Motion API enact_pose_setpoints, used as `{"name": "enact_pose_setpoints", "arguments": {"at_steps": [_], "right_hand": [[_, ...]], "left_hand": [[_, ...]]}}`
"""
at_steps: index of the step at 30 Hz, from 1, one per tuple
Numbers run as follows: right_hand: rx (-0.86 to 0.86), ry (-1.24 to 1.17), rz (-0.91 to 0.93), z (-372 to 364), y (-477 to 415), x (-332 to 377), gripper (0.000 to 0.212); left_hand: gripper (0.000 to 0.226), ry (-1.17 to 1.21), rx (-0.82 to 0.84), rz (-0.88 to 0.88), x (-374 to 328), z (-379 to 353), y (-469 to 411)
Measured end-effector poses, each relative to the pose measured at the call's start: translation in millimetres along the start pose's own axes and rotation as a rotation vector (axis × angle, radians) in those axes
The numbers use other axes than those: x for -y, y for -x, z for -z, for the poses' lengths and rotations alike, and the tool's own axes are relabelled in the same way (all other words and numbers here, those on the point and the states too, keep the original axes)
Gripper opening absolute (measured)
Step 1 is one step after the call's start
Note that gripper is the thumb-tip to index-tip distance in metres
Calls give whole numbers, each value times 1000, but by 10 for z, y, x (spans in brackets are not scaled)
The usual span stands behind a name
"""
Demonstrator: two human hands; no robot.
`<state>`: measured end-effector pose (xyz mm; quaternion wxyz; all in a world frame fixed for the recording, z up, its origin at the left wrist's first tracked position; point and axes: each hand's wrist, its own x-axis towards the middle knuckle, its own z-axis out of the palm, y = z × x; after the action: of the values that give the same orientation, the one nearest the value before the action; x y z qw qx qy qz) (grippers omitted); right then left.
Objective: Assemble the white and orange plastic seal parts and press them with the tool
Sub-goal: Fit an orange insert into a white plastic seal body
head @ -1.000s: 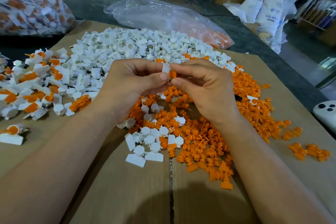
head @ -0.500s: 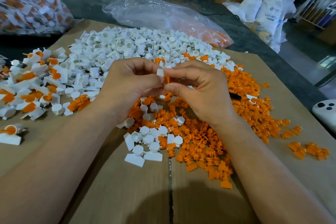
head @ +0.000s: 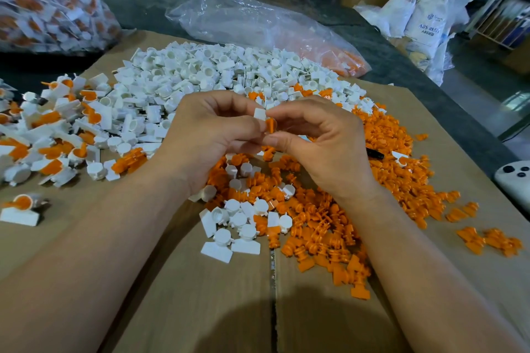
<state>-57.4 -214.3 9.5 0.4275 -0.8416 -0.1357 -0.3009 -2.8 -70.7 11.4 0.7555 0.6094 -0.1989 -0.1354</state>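
My left hand [head: 212,135] and my right hand [head: 324,140] meet above the cardboard, fingertips together. Between them my left hand pinches a small white seal part [head: 259,114], and my right thumb and forefinger pinch an orange insert [head: 270,125] pushed against it. A heap of loose white parts [head: 218,71] lies behind the hands. Loose orange inserts [head: 338,209] spread below and to the right. Joined white-and-orange seals [head: 54,129] pile up at the left. A black tool [head: 375,153] pokes out of the orange pile beside my right hand.
A flattened cardboard sheet [head: 200,295] covers the dark table. A clear bag with orange parts [head: 258,26] lies behind the white heap, a filled bag of seals [head: 48,0] at far left, a white device [head: 516,183] at the right edge. Sacks and boxes stand beyond.
Both hands stayed together at the same spot. The orange insert has turned a little and sits closer against the white part between the fingertips.
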Motion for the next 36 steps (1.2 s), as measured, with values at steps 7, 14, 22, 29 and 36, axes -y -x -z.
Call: {"name": "enact_pose_setpoints", "arguments": {"at_steps": [7, 14, 22, 29, 36], "right_hand": [[-15, 34, 48, 14, -7, -9, 32], [-4, 36, 42, 8, -8, -30, 35], [24, 66, -20, 25, 2, -54, 34], [23, 73, -7, 18, 4, -45, 35], [-12, 78, 72, 6, 3, -27, 34]], "left_hand": [[27, 23, 11, 29, 10, -19, 0], [16, 34, -10, 38, 16, -25, -4], [16, 23, -58, 84, 25, 10, -20], [11, 25, -51, 98, 15, 9, -20], [13, 7, -36, 84, 18, 2, -9]]}}
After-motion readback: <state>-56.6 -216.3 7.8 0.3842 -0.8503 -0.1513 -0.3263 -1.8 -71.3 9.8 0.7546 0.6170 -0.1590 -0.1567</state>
